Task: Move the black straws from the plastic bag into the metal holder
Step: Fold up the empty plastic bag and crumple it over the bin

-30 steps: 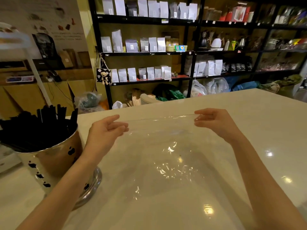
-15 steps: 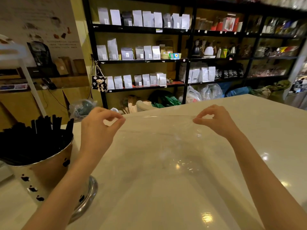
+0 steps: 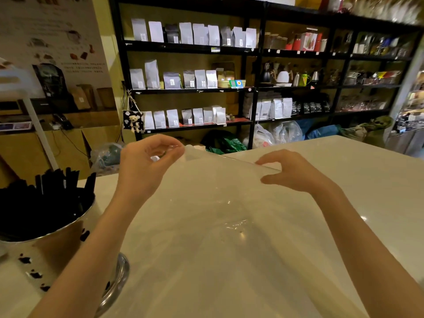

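Observation:
A clear plastic bag is stretched above the white counter, with no straws visible inside it. My left hand pinches the bag's far left corner, lifted higher. My right hand pinches the far right corner, lower. The bag's top edge slopes down from left to right between them. At the left edge stands the metal holder, shiny with black blotches, on a round foot. Many black straws stick up out of it, packed close.
Black shelving with pale pouches, kettles and jars fills the wall beyond the counter. Plastic bags lie on the floor under it. A white pole rises at the far left behind the holder.
Both hands lifted the bag's far edge off the counter. My left hand rose higher and closed into a pinch, tilting the edge. The view also tipped upward.

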`<state>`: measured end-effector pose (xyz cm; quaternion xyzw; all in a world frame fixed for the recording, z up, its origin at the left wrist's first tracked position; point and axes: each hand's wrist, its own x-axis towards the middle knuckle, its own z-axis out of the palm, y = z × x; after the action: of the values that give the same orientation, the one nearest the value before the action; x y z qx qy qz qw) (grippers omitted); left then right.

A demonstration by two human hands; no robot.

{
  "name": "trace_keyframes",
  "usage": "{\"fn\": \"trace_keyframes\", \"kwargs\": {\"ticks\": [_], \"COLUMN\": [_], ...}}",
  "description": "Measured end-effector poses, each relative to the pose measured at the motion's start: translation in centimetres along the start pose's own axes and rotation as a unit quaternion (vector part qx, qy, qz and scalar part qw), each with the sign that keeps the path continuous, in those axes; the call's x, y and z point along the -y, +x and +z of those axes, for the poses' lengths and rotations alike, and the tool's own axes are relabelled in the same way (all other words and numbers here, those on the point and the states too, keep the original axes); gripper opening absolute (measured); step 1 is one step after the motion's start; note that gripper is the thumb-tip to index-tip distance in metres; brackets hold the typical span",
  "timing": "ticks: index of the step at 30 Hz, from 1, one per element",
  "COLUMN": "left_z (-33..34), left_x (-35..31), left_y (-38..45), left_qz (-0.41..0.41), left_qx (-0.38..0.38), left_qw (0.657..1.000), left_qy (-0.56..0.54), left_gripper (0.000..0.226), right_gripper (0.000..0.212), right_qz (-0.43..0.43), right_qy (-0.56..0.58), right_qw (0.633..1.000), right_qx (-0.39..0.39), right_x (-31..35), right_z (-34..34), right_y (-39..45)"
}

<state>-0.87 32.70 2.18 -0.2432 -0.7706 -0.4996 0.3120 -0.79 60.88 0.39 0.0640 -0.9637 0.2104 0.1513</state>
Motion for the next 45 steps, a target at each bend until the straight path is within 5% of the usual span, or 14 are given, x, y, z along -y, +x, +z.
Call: {"fn": "trace_keyframes", "kwargs": {"ticks": [4, 8, 12, 16, 19, 28, 32, 36, 41, 45], "left_z": [0.9, 0.7, 0.5, 1.8, 3.0, 3.5, 3.6, 3.5, 3.0, 3.0], "left_x": [-0.6, 1.2, 3.2, 3.4, 3.3, 4.2, 4.1, 4.4, 5.4, 6.0], "left_y": [0.5, 0.6, 0.3, -0.6, -0.9, -1.6, -1.7, -1.5, -1.3, -1.3], "left_qz": [-0.009, -0.105, -0.244, -0.333, -0.333, -0.313, -0.317, -0.317, -0.313, -0.302], "left_qx": [-0.006, -0.081, -0.020, 0.152, 0.172, 0.070, 0.051, 0.076, 0.199, 0.219], "left_qw": [0.999, 0.991, 0.962, 0.878, 0.853, 0.894, 0.905, 0.916, 0.919, 0.928], "left_qy": [-0.049, -0.027, -0.122, -0.309, -0.362, -0.312, -0.278, -0.234, -0.136, -0.013], "left_gripper": [0.015, 0.077, 0.114, 0.094, 0.083, 0.067, 0.065, 0.061, 0.061, 0.045], "right_gripper": [0.022, 0.008, 0.007, 0.010, 0.007, 0.015, 0.037, 0.032, 0.035, 0.043], "right_qz": [-0.069, -0.064, 0.025, 0.126, 0.155, 0.174, 0.130, 0.096, 0.088, 0.072], "right_qy": [0.107, 0.208, 0.407, 0.517, 0.550, 0.609, 0.608, 0.589, 0.473, 0.391], "right_qw": [0.992, 0.976, 0.910, 0.845, 0.820, 0.773, 0.779, 0.801, 0.876, 0.917], "right_qx": [-0.005, -0.032, -0.073, -0.049, -0.033, -0.046, -0.084, -0.046, 0.010, 0.042], "right_x": [3.1, 3.4, 2.4, 2.0, 1.9, 1.6, 1.2, 0.6, -0.5, -1.2], "right_z": [0.8, -0.6, -2.3, -0.5, 1.5, 4.4, 5.2, 5.6, 6.1, 6.2], "right_y": [0.3, 0.6, 0.7, 0.6, 0.1, -0.6, -1.0, -1.3, -1.5, -1.9]}}
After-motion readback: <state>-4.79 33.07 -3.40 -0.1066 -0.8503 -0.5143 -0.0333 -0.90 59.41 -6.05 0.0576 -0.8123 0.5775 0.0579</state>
